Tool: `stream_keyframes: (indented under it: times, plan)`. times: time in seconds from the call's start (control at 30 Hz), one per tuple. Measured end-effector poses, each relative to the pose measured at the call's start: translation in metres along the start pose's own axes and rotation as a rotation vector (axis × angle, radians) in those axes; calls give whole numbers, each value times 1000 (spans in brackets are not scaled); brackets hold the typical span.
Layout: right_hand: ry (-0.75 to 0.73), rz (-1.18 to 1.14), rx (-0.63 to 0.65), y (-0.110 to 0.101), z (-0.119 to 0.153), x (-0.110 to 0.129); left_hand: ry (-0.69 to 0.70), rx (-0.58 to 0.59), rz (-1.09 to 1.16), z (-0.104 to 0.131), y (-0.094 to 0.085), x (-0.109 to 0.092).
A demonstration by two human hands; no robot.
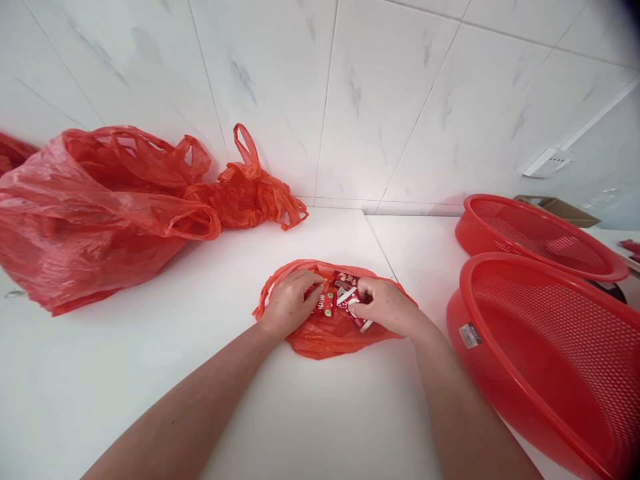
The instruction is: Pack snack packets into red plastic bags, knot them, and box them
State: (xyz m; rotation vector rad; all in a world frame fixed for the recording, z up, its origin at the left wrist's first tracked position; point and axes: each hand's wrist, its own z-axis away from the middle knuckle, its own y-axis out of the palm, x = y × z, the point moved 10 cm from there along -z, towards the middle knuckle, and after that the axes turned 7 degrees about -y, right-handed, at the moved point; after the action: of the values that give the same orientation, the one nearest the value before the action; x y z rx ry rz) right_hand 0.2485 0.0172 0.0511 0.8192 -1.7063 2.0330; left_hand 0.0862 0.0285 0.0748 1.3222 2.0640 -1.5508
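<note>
In the middle of the white table, a red plastic bag (325, 341) lies spread out, with several small candy-like packets in and on it. My left hand (293, 301) rests over the bag's left side, its curled fingers closed on a red packet (325, 305) with green round prints. At the right, my right hand (383, 303) pinches a dark red and white packet (356, 308) between thumb and fingers. Another dark red packet (345, 279) with pale lettering lies just behind, between the two hands.
A large filled-out red plastic bag (100, 233) stands at the left. Beside it, against the tiled wall (280, 80), sits a smaller crumpled red bag (250, 200). Two red perforated baskets (530, 373) occupy the right side, with a brown box (560, 210) behind them.
</note>
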Motion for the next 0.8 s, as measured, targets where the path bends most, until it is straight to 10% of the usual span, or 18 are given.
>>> stream_keyframes:
  times: [0.37,0.57,0.8]
  plan:
    - [-92,-134,127,11,4,12,-19,79,-70,1,9,1]
    - [-147,-54,-295,-20,-8,14,-44,72,-69,0,5,0]
    - [-205,140,-351,-6,-20,8,-92,54,-36,1,4,5]
